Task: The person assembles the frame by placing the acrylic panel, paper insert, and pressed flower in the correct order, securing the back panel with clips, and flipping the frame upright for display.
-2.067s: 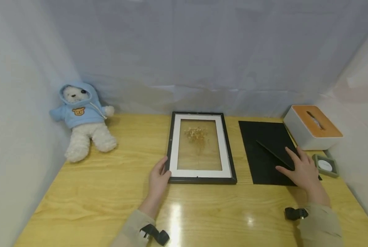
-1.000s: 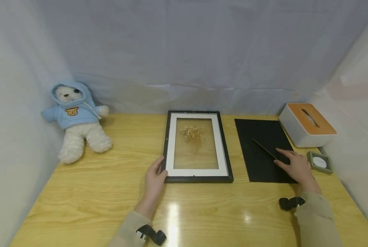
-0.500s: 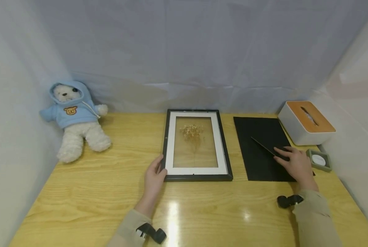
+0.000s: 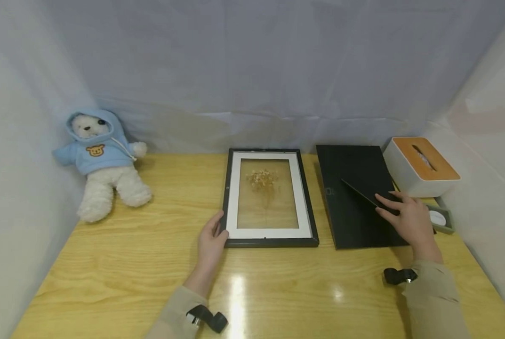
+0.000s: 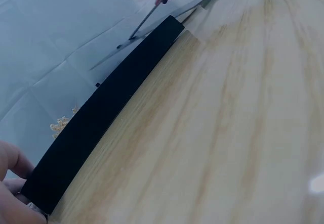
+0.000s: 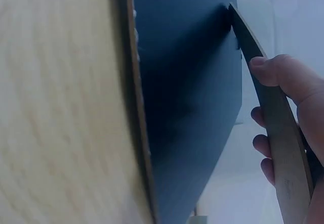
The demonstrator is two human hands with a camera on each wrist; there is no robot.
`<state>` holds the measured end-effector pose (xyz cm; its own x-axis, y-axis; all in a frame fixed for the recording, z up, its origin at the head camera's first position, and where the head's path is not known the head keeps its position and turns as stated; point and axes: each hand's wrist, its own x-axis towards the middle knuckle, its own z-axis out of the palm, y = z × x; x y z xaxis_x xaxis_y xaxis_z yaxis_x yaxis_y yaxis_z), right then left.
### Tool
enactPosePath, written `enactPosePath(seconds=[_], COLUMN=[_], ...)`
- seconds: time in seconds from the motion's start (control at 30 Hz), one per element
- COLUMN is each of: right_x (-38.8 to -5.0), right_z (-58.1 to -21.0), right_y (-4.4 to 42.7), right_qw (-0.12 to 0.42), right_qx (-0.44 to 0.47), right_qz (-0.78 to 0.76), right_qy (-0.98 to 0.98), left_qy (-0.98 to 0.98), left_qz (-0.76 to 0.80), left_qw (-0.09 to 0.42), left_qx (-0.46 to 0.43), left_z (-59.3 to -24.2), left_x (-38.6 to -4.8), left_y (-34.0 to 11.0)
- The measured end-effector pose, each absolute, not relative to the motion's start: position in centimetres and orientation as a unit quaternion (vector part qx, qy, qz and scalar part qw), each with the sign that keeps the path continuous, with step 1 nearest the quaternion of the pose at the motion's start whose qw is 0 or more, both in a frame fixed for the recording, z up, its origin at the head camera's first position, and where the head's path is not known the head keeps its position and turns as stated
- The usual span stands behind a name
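Note:
At the middle of the table, a black photo frame (image 4: 273, 243) lies flat with a white mat (image 4: 232, 207) and dried flowers (image 4: 264, 181) in its window. My left hand (image 4: 211, 245) holds the frame's lower left side, thumb on top. To the right is a black frame backing board (image 4: 349, 226) with a hinged easel leg (image 4: 359, 194) standing out from it. My right hand (image 4: 413, 223) pinches that leg between thumb and fingers, clearest in the right wrist view, where the leg (image 6: 278, 133) runs along the hand. The board is raised and tilted, with shadow beneath its left edge.
A white tissue box (image 4: 423, 162) with an orange lid stands behind the board at right. Next to it sits a green dish (image 4: 449, 221) with a white round piece inside, partly hidden. A plush bear (image 4: 104, 160) in a blue hoodie leans at the far left.
My right hand has closed on the easel leg, and the backing board has come up off the table, tilting. My left hand stays on the frame.

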<state>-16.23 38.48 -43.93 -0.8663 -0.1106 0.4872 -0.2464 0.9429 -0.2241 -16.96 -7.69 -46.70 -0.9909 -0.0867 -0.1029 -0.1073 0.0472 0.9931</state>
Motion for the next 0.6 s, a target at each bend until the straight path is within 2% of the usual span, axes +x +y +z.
enactPosePath(seconds=[0.13,0.23,0.37,0.5,0.6], right_x=[-16.2,-16.2,-16.1,-16.0,-16.0], right_z=[-43.1,-42.5,-41.7,-41.3,-41.0], right_y=[38.0,37.4,36.6,36.0,35.4], right_qw=[0.246,0.244,0.236,0.242,0.240], right_qx=[0.102,0.106,0.107,0.108,0.116], right_qz=[0.159,0.169,0.174,0.174,0.180], right_qy=[-0.951,-0.949,-0.950,-0.949,-0.947], left_qy=[0.722,0.720,0.731,0.739,0.736], left_qz=[0.688,0.690,0.678,0.669,0.664], left_qw=[-0.006,-0.012,-0.045,-0.083,-0.085], left_qx=[-0.066,-0.072,-0.063,0.019,0.107], left_z=[-48.3,-48.1,-47.8,-46.7,-45.2], left_x=[-17.6,-17.7,-17.5,-16.8,-16.3], left_y=[-7.8,-7.7,-7.4,-5.8,-3.8])
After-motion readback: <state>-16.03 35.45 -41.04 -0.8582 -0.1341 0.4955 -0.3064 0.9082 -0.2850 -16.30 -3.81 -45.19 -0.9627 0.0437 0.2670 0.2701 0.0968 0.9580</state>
